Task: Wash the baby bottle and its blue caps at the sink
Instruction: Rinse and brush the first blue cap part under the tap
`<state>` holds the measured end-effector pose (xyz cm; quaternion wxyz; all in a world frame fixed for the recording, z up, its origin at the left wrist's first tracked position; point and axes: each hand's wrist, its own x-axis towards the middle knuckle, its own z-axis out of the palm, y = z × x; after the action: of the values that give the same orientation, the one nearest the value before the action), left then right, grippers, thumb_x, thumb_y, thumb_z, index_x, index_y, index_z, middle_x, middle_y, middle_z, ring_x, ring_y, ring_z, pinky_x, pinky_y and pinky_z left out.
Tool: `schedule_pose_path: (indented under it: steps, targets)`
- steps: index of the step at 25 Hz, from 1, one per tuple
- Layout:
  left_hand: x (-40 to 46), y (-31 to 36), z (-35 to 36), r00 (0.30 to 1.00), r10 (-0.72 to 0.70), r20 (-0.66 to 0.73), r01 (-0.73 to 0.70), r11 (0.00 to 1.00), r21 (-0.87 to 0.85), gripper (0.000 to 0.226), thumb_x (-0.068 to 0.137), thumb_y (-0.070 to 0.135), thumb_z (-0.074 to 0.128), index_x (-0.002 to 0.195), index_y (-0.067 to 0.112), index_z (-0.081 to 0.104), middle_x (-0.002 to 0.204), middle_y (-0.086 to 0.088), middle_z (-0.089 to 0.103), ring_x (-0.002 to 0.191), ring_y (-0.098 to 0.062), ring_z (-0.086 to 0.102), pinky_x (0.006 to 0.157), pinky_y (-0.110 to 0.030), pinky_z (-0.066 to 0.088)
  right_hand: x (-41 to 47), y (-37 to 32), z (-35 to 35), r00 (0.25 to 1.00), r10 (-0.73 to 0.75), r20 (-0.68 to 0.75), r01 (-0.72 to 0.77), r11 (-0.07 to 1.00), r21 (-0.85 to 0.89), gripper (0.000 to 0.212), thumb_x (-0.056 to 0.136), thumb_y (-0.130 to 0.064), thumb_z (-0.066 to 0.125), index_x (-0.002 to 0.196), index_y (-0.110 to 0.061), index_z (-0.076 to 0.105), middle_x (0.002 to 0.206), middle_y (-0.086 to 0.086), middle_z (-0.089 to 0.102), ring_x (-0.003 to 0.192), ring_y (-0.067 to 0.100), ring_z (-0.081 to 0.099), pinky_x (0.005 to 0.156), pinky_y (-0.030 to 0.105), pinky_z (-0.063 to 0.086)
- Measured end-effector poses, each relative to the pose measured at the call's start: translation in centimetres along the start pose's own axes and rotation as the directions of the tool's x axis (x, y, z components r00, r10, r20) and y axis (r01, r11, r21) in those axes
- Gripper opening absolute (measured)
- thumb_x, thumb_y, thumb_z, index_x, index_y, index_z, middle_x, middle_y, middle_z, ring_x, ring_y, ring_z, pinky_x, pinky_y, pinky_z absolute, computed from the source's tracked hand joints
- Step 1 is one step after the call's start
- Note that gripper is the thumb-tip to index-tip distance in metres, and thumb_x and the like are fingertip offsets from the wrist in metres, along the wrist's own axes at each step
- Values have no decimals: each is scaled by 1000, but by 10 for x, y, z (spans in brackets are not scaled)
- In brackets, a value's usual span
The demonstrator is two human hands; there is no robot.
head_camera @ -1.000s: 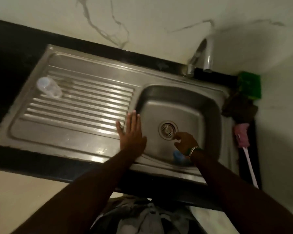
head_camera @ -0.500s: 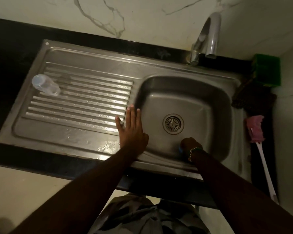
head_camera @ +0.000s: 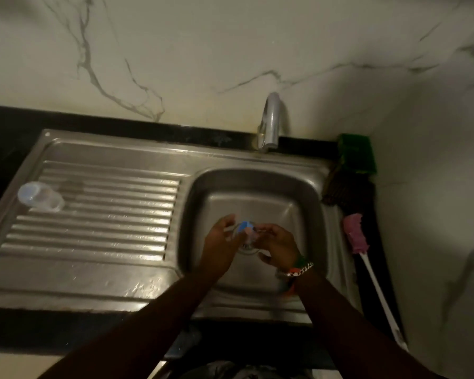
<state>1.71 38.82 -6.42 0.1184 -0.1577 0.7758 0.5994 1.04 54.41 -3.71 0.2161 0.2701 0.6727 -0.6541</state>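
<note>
A small blue cap (head_camera: 244,227) sits between both hands above the drain of the steel sink basin (head_camera: 298,192). My left hand (head_camera: 221,243) cups around its left side with curled fingers. My right hand (head_camera: 278,246), with a chain bracelet at the wrist, grips it from the right. The clear baby bottle (head_camera: 40,196) lies on its side at the far left of the ribbed drainboard (head_camera: 107,228), away from both hands. No water runs from the tap (head_camera: 271,124).
A pink-headed bottle brush (head_camera: 355,236) with a long white handle lies on the dark counter right of the basin. A green sponge (head_camera: 357,154) and a dark scrubber (head_camera: 337,187) sit in the back right corner. Marble wall behind.
My left hand left the basin's rim and came to the middle of the basin. My right hand lifted a blue cap from the basin's near side, and both hands now hold it.
</note>
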Motion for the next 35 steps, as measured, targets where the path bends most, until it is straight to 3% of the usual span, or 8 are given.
schedule_pose_path:
  steps: [6, 8, 12, 16, 23, 28, 31, 35]
  targets:
    - [26, 71, 24, 994, 94, -55, -102, 980, -169, 47, 76, 15, 89, 118, 21, 70, 103, 7, 74, 92, -4, 72, 69, -12, 54, 15, -66, -32, 958, -280, 55, 284, 911, -301, 26, 96, 2, 54, 114, -7, 70, 114, 7, 70, 108, 21, 64, 82, 27, 57]
    - [38, 84, 25, 994, 89, -62, -97, 985, -143, 46, 74, 11, 89, 116, 21, 71, 103, 6, 73, 92, -7, 72, 69, -13, 55, 40, -91, -45, 906, -419, 64, 402, 802, -442, 35, 98, 9, 47, 130, 4, 60, 137, 18, 59, 129, 29, 55, 110, 41, 45]
    - [62, 104, 25, 982, 181, -56, -185, 979, -85, 52, 70, 1, 87, 117, 18, 73, 117, -1, 60, 94, -5, 67, 78, -10, 53, 95, -141, -43, 878, -455, 152, 449, 666, -596, 47, 103, 2, 41, 150, -5, 41, 158, 13, 37, 150, 28, 29, 126, 37, 18]
    - [80, 115, 24, 971, 239, -17, -239, 962, -134, 57, 72, 4, 89, 123, 19, 67, 106, 13, 69, 96, 2, 69, 82, -18, 59, 128, -157, -26, 888, -405, 218, 430, 565, -704, 43, 107, -15, 43, 150, -18, 45, 163, 12, 31, 155, 28, 14, 124, 38, 18]
    - [97, 112, 27, 977, 210, -27, -212, 969, -130, 54, 71, 2, 89, 118, 13, 66, 108, 0, 73, 99, -9, 71, 82, -23, 60, 128, -163, -30, 857, -411, 311, 486, 442, -754, 44, 105, -12, 47, 149, -17, 44, 156, 15, 39, 149, 31, 30, 118, 49, 34]
    - [96, 120, 32, 972, 233, -9, -233, 967, -108, 45, 73, 3, 88, 109, 19, 66, 101, 6, 72, 92, 2, 70, 77, -14, 55, 100, -165, -32, 794, -583, 175, 574, 622, -532, 42, 103, -4, 48, 143, -15, 53, 144, 9, 56, 134, 21, 52, 113, 43, 45]
    - [93, 124, 30, 973, 229, -19, -229, 958, -174, 37, 78, 3, 85, 106, 19, 67, 99, 2, 74, 92, -6, 73, 79, -25, 61, 74, -151, -39, 680, -717, 154, 672, 526, -521, 42, 91, 8, 50, 125, -10, 68, 132, 8, 62, 124, 20, 58, 107, 44, 49]
    - [87, 129, 26, 952, 302, 47, -285, 934, -214, 40, 82, 5, 83, 115, 14, 62, 103, -2, 73, 95, -11, 73, 81, -26, 61, 45, -130, -40, 670, -700, 246, 645, 386, -659, 38, 90, -14, 51, 121, -20, 72, 140, 6, 55, 132, 26, 46, 109, 35, 39]
